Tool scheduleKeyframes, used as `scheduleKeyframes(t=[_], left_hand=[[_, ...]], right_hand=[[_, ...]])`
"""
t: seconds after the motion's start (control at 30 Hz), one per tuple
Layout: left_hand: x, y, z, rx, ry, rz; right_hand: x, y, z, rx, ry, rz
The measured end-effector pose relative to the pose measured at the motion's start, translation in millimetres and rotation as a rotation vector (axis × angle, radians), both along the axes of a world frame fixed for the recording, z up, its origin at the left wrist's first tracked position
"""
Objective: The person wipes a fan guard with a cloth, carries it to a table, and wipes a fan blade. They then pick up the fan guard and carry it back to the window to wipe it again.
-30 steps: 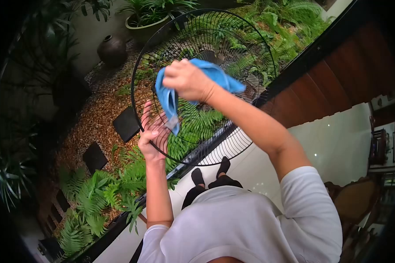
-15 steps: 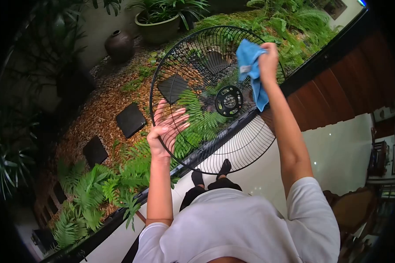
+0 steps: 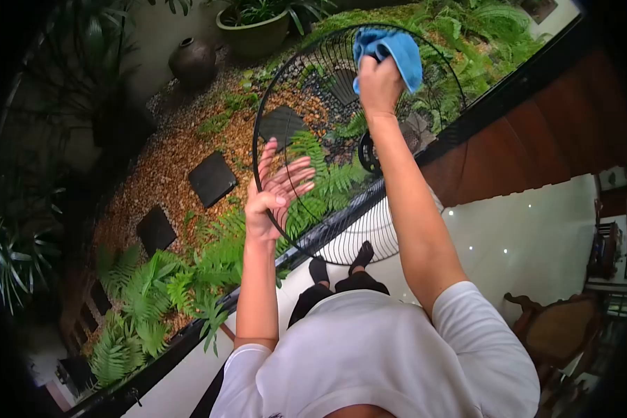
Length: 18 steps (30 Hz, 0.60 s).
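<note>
A round black wire fan grille (image 3: 361, 233) is held up in front of me, its black hub ring (image 3: 366, 153) partly hidden behind my right forearm. My left hand (image 3: 268, 205) grips its left rim, thumb on the near side and fingers behind the wires. In my right hand (image 3: 381, 90) is a bunched blue cloth (image 3: 403, 54), pressed at the grille's upper rim. The right fingers are partly covered by the cloth.
Beyond a black frame edge (image 3: 188, 338) lies a garden with ferns (image 3: 146, 292), brown gravel, dark stepping slabs (image 3: 212, 180), a round jar (image 3: 191, 61) and a potted plant (image 3: 254, 31). A wooden chair (image 3: 557, 327) stands on the shiny white floor (image 3: 494, 244) to the right.
My right hand has moved the blue cloth up and left along the grille, from its right side to its upper rim. My left hand keeps its grip, with the grille shifted slightly right.
</note>
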State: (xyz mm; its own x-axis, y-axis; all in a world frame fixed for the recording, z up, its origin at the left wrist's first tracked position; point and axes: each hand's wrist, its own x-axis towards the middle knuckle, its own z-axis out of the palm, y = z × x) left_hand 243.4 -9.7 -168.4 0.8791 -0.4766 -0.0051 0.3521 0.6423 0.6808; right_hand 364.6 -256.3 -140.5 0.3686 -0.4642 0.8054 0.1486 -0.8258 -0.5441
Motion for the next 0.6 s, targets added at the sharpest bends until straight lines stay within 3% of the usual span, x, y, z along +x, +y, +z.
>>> scheduleKeyframes(t=[0.07, 0.1, 0.17, 0.23, 0.3, 0.37, 0.4, 0.47, 0.53, 0.57, 0.6], left_hand=[[5, 2, -3, 0.006, -0.092, 0.008], [6, 5, -3, 0.007, -0.085, 0.007], [12, 12, -1, 0.015, -0.057, 0.058], [18, 25, -9, -0.045, -0.120, 0.031], [18, 35, -11, -0.122, -0.020, 0.095], [25, 51, -39, -0.090, 0.115, 0.298], [29, 57, -42, -0.078, 0.023, 0.251], [27, 69, -30, -0.070, -0.045, 0.128], [24, 83, -24, -0.064, -0.022, 0.178], [24, 90, -24, -0.047, -0.026, 0.211], [24, 93, -24, -0.044, -0.028, 0.232]], right_hand=[[2, 32, 5, -0.087, -0.059, -0.010], [1, 44, 7, -0.065, -0.108, 0.162], [-4, 71, 1, -0.214, -0.031, 0.195], [-15, 101, -1, -0.195, -0.009, 0.410], [-31, 125, -23, -0.304, 0.026, 0.624], [-88, 152, -37, -0.333, 0.286, 0.704], [-110, 151, -48, -0.368, 0.330, 0.842], [-151, 123, -78, -0.469, 0.482, 1.076], [-173, 56, -108, -0.613, 0.596, 1.228], [-172, 16, -119, -0.693, 0.693, 1.142], [-155, -20, -125, -0.336, 1.129, 0.897]])
